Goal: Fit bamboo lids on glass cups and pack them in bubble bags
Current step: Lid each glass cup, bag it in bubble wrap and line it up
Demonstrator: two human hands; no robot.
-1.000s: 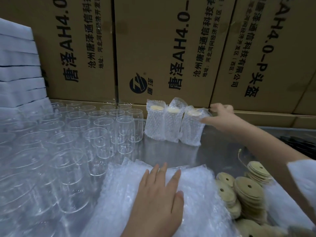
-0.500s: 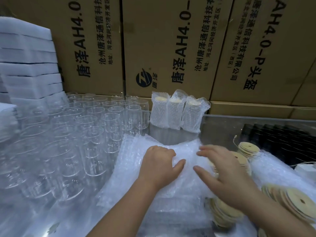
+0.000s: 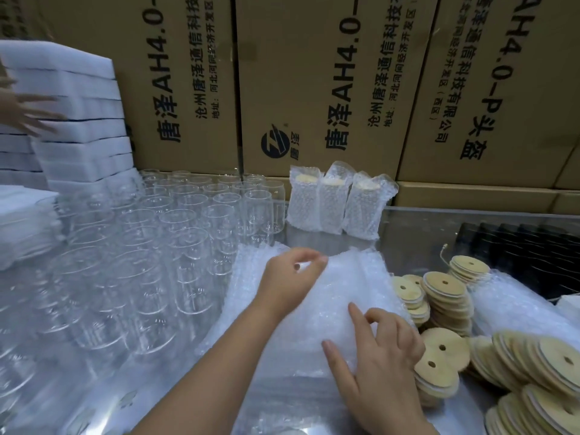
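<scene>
The fingers of my left hand are curled, pinching the far edge of the top bag on the pile of clear plastic bubble bags that lies near me on the bench. A second ago that hand lay flat there. The fingers of my right hand have come back from the far row. Thumb and forefinger are spread on the pile's near right part, the rest curled; I cannot tell whether they have caught a layer. The three bubble-wrapped lidded cups now stand untouched at the far edge, so I judge that cup finished and a fresh bag is being peeled off. The clear glass cups wait on the left and the round bamboo lids with holes on the right.
</scene>
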